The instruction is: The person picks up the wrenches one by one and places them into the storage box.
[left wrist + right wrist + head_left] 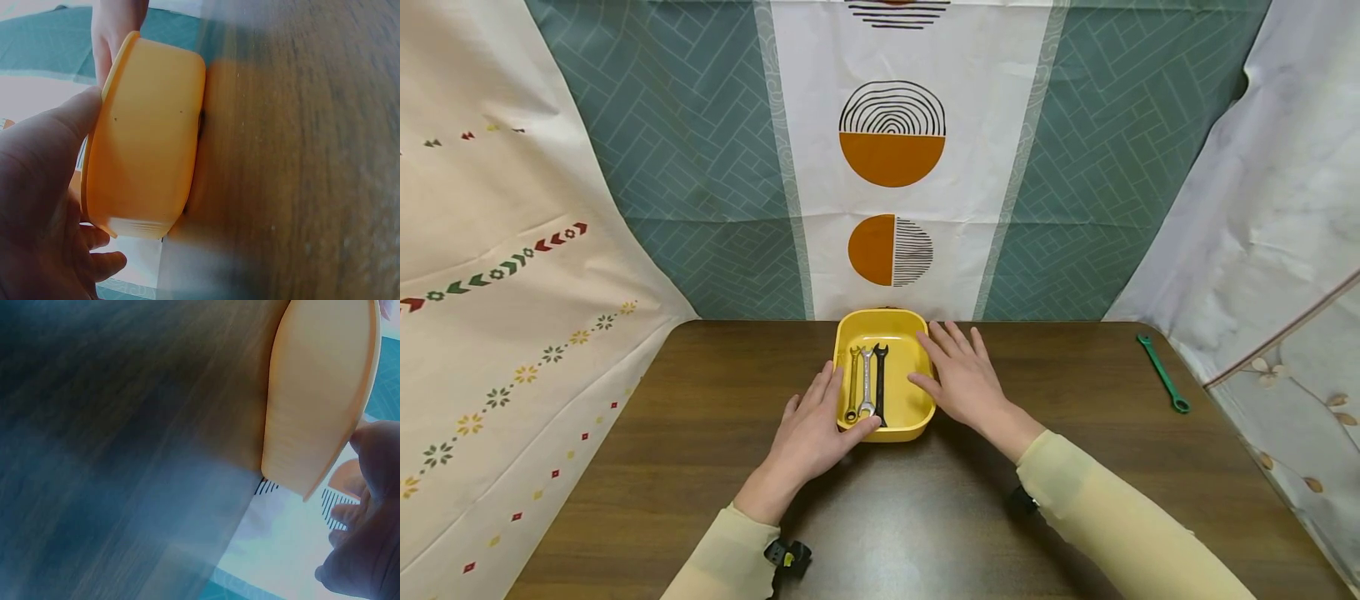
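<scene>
A yellow rectangular tray (pixel 901 408) stands at the table's far edge. Inside it lie three wrenches side by side: a gold wrench (pixel 853 383), a silver wrench (pixel 867 379) and a black wrench (pixel 881 383). My left hand (pixel 811 429) is at the tray's near left corner, fingers extended along its side and thumb over the near rim. In the left wrist view that thumb (pixel 78 115) touches the rim. My right hand (pixel 966 379) lies at the right rim with fingers spread, its fingertips over the edge. Neither hand touches a wrench.
A green wrench (pixel 1163 375) lies alone near the right end of the brown wooden table (pixel 700 500). Patterned cloth (pixel 700 167) hangs behind the table, with more cloth at both sides.
</scene>
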{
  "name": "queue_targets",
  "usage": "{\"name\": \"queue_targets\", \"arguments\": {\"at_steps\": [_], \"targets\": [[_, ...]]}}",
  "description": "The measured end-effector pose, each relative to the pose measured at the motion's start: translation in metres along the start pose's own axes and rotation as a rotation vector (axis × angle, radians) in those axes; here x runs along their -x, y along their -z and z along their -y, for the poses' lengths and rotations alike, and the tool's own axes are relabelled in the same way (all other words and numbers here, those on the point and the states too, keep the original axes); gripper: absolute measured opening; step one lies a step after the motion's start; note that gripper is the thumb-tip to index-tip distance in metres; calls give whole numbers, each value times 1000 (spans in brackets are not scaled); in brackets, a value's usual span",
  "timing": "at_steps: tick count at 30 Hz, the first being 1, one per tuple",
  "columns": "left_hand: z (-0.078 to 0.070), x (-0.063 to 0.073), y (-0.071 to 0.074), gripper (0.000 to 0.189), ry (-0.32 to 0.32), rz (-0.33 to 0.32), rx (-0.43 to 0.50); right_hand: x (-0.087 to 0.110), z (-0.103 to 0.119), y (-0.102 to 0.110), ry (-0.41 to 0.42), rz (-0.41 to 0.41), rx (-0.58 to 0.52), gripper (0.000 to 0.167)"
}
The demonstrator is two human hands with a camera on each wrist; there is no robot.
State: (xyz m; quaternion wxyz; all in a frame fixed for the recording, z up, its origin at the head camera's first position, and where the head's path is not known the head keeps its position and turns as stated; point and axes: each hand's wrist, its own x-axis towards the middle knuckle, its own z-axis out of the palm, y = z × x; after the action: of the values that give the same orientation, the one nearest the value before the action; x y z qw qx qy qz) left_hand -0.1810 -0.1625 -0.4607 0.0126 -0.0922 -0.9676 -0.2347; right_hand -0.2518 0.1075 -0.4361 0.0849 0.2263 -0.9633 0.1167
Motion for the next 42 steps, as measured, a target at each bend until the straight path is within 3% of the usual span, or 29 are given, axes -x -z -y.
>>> {"name": "queue_targets", "arguments": {"at_steps": [16, 42], "targets": [[-1, 1, 1, 117, 3, 6, 17, 8, -14, 8, -33, -10, 6, 81], [-1, 0, 1, 116, 9, 5, 7, 30, -54, 22, -72, -30, 25, 82]]}}
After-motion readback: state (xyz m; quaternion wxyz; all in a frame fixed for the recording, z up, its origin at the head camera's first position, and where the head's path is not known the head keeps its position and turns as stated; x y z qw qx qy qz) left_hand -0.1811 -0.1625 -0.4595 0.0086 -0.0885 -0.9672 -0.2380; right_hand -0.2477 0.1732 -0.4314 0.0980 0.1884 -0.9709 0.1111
